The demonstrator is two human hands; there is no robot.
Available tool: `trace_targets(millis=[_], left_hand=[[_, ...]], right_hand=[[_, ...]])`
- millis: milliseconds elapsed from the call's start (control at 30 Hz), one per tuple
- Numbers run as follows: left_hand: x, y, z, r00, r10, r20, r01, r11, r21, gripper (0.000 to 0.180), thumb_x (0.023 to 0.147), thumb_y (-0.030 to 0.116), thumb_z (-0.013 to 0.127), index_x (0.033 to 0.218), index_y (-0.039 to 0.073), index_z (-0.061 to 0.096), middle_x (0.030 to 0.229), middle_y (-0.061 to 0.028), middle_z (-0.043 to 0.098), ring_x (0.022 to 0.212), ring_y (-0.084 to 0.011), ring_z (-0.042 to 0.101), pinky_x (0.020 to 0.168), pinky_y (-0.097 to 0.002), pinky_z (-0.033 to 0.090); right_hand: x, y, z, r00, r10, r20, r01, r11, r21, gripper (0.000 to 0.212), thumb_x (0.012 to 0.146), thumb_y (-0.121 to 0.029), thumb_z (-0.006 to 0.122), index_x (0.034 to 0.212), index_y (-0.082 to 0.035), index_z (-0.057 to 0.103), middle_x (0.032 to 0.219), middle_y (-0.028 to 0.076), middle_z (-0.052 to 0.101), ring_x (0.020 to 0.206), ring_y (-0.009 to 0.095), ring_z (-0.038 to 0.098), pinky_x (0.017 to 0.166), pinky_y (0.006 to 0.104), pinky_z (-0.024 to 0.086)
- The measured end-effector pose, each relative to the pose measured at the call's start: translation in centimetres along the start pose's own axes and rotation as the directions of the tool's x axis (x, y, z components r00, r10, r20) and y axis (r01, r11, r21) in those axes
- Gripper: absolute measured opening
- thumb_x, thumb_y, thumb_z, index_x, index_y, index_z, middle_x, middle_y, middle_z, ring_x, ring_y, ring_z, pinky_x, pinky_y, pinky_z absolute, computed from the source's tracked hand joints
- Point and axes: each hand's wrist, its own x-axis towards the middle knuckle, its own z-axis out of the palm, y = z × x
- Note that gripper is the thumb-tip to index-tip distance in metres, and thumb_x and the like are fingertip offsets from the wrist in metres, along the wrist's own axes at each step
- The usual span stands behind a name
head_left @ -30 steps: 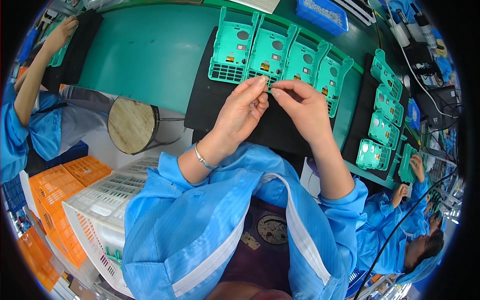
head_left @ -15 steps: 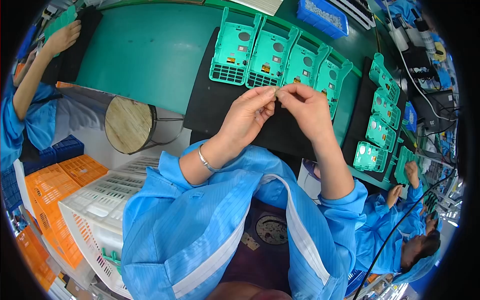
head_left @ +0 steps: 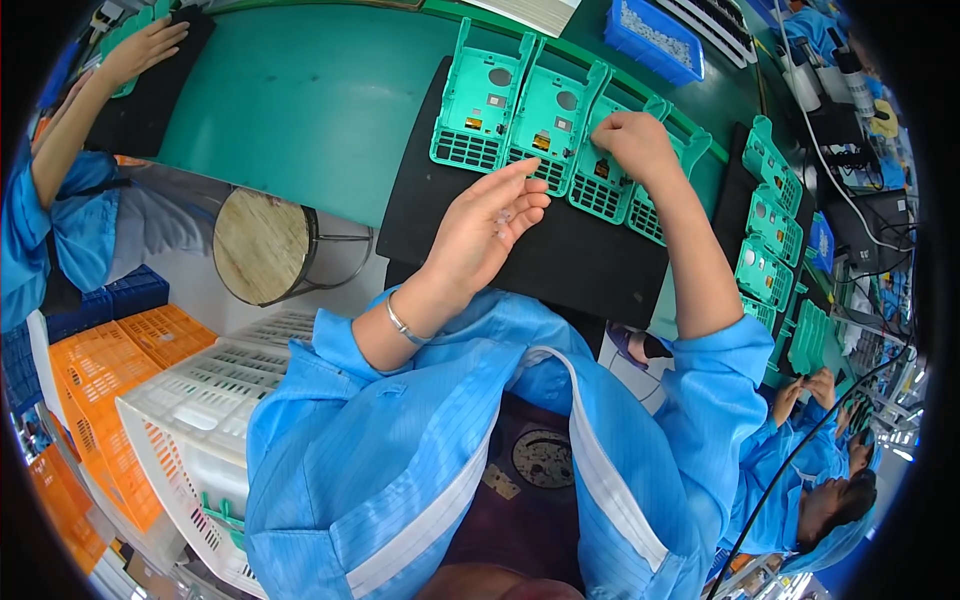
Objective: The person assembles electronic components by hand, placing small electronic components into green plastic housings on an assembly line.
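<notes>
Four green plastic housings, each with a slotted grille at its near end, stand in a row on a black mat [head_left: 545, 245]. My right hand [head_left: 637, 145] reaches over the third green housing [head_left: 598, 195]. Its fingertips are pinched together against the inside of that housing, and whatever they hold is hidden. In front of the second green housing [head_left: 548, 110] my left hand [head_left: 468, 235] is turned palm up with the fingers half curled. Several small clear pieces [head_left: 502, 222] lie in that palm. The leftmost green housing [head_left: 482, 90] is untouched.
A blue bin [head_left: 655, 40] of small whitish parts stands at the back. More green housings [head_left: 765, 210] line another black mat on the right. Co-workers sit left and right; one's hand [head_left: 145, 50] shows at far left. A round stool [head_left: 262, 247] and white crate [head_left: 190, 410] stand left.
My hands, earlier with fingertips together before the row, have parted. The right moved forward and right onto the third housing; the left opened somewhat, showing the clear pieces.
</notes>
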Motion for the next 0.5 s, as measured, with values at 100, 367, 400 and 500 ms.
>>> trace_targets(millis=[100,367,400,500], left_hand=[[0.1,0.1,-0.2,1.000,0.008,0.001,-0.008,1.000,0.000,0.034,0.090,0.012,0.051,0.121,-0.002,0.049,0.100,-0.0094,0.059,0.090,-0.0138,0.057,0.081,-0.0252,0.048],[0.3,0.2,-0.5,1.000,-0.004,-0.004,0.003,1.000,-0.014,0.027,0.089,0.009,0.051,0.114,-0.003,0.052,0.097,-0.0094,0.060,0.086,-0.0139,0.058,0.078,-0.0247,0.049],[0.4,0.2,-0.6,1.000,-0.006,-0.003,0.006,1.000,-0.013,0.027,0.089,0.009,0.051,0.114,-0.003,0.052,0.097,-0.0094,0.060,0.086,-0.0139,0.058,0.078,-0.0247,0.049],[0.7,0.1,-0.7,1.000,-0.002,-0.004,0.001,1.000,-0.004,0.027,0.089,0.009,0.051,0.113,-0.003,0.052,0.097,-0.0092,0.060,0.086,-0.0139,0.058,0.078,-0.0247,0.049]], right_hand=[[0.7,-0.2,-0.4,0.997,-0.002,0.080,0.000,1.000,0.025,0.024,0.066,-0.021,0.057,0.081,-0.006,0.069,0.083,0.016,0.065,0.078,0.031,0.061,0.073,0.0384,0.048],[1.8,-1.3,-0.9,0.991,-0.047,0.122,0.065,0.988,-0.143,0.019,0.063,-0.018,0.059,0.073,-0.002,0.066,0.070,0.012,0.063,0.064,0.023,0.059,0.061,0.0330,0.047],[1.7,-1.4,-1.0,0.990,-0.036,0.133,0.056,0.987,-0.149,0.020,0.062,-0.017,0.059,0.073,-0.003,0.065,0.071,0.012,0.063,0.064,0.024,0.059,0.061,0.0337,0.047],[2.0,-1.3,-0.6,0.996,0.002,0.085,0.015,0.980,-0.197,0.021,0.063,-0.018,0.059,0.076,-0.003,0.066,0.072,0.014,0.064,0.067,0.027,0.061,0.063,0.0355,0.048]])
